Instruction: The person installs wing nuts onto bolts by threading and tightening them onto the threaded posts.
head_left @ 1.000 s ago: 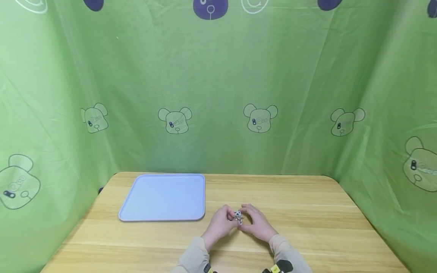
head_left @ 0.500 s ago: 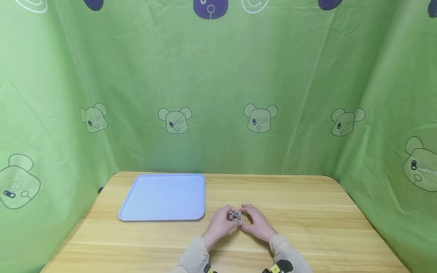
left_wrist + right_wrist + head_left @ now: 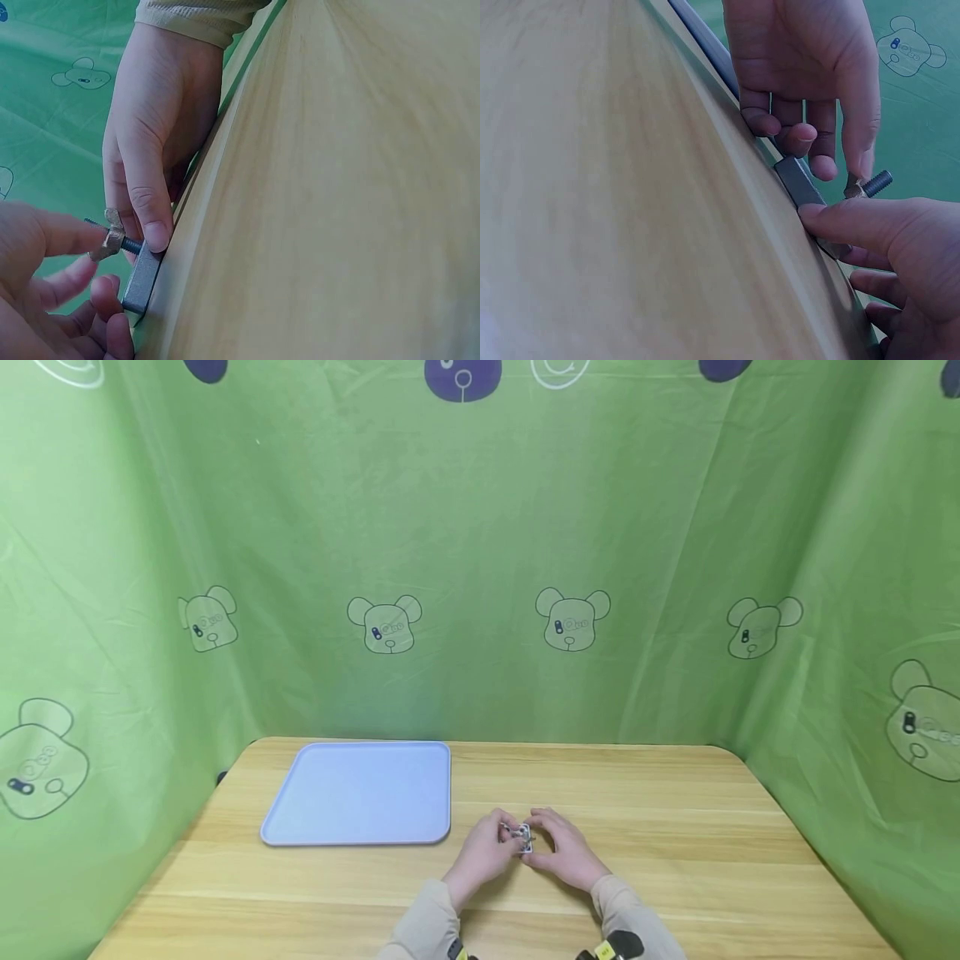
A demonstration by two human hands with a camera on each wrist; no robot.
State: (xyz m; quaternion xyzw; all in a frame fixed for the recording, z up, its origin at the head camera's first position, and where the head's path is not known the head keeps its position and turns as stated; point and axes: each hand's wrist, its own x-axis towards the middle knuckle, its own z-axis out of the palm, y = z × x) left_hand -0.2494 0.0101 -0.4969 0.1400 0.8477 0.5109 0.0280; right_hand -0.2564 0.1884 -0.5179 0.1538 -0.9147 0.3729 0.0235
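Note:
A small dark metal block stands on the wooden table with a threaded bolt rising from it. On the bolt sits a brass-coloured wing nut. My left hand has its fingertips at this wing nut, one of them pressed to a wing in the left wrist view. From the other side, my right hand grips the block, its thumb flat along one face in the right wrist view. Parts of the block are covered by the fingers in the head view.
A light blue tray lies at the back left of the wooden table. Green curtains with bear prints close in the back and both sides.
The left fingers have shifted slightly about the wing nut, and its wings show at a different angle. The right hand has kept its place on the block.

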